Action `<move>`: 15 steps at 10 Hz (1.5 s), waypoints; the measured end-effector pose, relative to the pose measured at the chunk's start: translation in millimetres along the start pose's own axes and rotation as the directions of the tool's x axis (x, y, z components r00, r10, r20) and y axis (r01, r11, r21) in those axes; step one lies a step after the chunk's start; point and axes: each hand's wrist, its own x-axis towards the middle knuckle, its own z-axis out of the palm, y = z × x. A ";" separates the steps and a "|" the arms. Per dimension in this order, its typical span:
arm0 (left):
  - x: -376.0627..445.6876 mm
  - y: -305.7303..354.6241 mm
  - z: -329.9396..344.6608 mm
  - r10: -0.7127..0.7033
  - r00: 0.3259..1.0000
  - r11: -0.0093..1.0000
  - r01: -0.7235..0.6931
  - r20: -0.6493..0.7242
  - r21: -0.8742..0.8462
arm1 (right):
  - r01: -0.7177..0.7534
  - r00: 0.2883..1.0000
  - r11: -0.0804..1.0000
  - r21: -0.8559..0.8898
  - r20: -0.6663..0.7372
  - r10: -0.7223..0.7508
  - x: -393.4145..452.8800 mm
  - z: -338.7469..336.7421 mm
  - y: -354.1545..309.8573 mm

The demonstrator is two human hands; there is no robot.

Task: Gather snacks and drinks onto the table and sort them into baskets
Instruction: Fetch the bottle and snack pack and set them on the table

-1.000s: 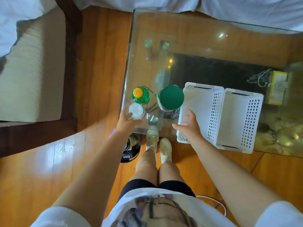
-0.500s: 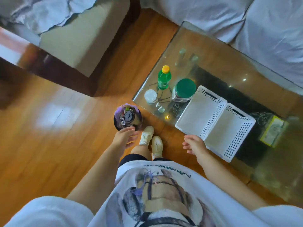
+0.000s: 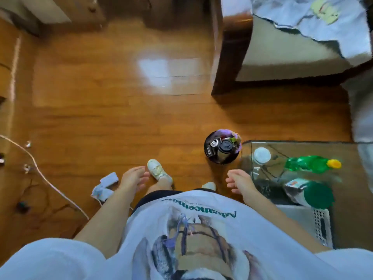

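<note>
Head view looks down on a person standing on a wooden floor, turned away from the glass table that sits at the right. Both hands hang empty. The left hand has loose, relaxed fingers holding nothing, and the right hand is the same, fingers lightly bent and free of any object.

3 of the task's things already stand on the table: a green bottle with a yellow cap, a clear bottle with a white cap just left of it, and a jar with a green lid nearer the person. A white basket shows only at its near corner, below the jar, and what it holds cannot be seen.

The relation that matters is the right hand to the table. The table lies directly right of that hand and near it, while the left hand is well apart on the far side of the body. A small black bin stands on the floor just left of the table corner.

My judgement is that gathering is unfinished and the person is heading off to fetch more. Nothing on the open floor ahead can be told as a snack, and loose cables lie at the left, where a foot could catch.
</note>
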 end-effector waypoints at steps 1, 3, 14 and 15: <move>10.4 -26.7 -50.7 -0.133 0.988 0.975 0.117 -0.076 -0.190 | 0.066 0.994 0.990 -0.125 0.094 -0.055 -1.4 42.1 -51.1; 29.1 -61.7 -137.9 -0.335 0.938 0.832 0.250 -0.090 -0.495 | 0.149 0.968 0.959 -0.242 0.235 -0.091 -14.6 140.0 -126.4; 235.6 213.2 -373.3 -0.336 0.925 0.649 0.091 -0.177 -0.755 | 0.261 0.946 0.680 -0.685 0.322 -0.039 55.1 519.5 -506.3; 242.8 208.5 -392.9 -0.420 0.894 0.568 0.122 -0.158 -0.814 | 0.371 0.895 0.590 -0.717 0.445 -0.024 47.6 595.0 -544.2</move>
